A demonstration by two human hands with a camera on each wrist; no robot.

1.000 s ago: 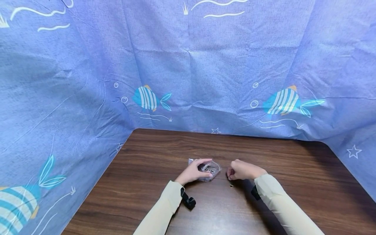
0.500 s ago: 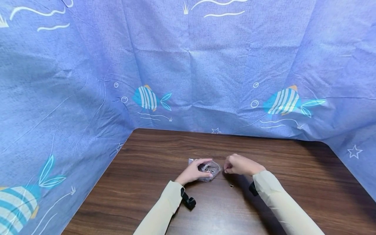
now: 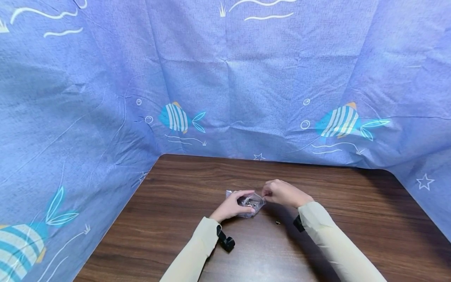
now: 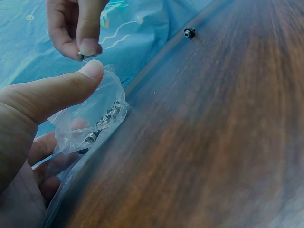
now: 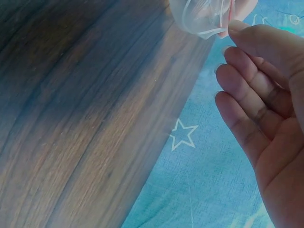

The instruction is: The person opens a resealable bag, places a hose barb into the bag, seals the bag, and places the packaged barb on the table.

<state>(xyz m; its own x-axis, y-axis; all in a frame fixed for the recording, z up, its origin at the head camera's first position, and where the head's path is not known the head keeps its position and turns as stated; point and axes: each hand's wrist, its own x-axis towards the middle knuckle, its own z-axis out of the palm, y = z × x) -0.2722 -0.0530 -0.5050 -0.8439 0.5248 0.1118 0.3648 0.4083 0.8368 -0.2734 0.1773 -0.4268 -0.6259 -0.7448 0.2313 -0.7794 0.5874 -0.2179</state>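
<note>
My left hand (image 3: 230, 205) holds a clear plastic zip bag (image 4: 71, 133) on the table, thumb and fingers spread round its mouth so that it gapes. Several small metal screws (image 4: 90, 137) lie inside the bag. My right hand (image 3: 283, 194) is at the bag's right edge, pinching a small metal screw (image 4: 80, 56) between thumb and forefinger; only a bit of it shows. In the right wrist view its other fingers (image 5: 237, 114) are loosely bent. One more small metal screw (image 3: 278, 223) lies on the table in front of the right hand.
The brown wood-grain table (image 3: 190, 176) is backed by a blue curtain (image 3: 260, 98) with fish prints, which also hangs at both sides. A black wrist camera (image 3: 227, 243) sits beside the left forearm, close over the table.
My right hand has moved left and away from me, from near the loose screw to the bag's mouth. The left hand and the bag have stayed in place.
</note>
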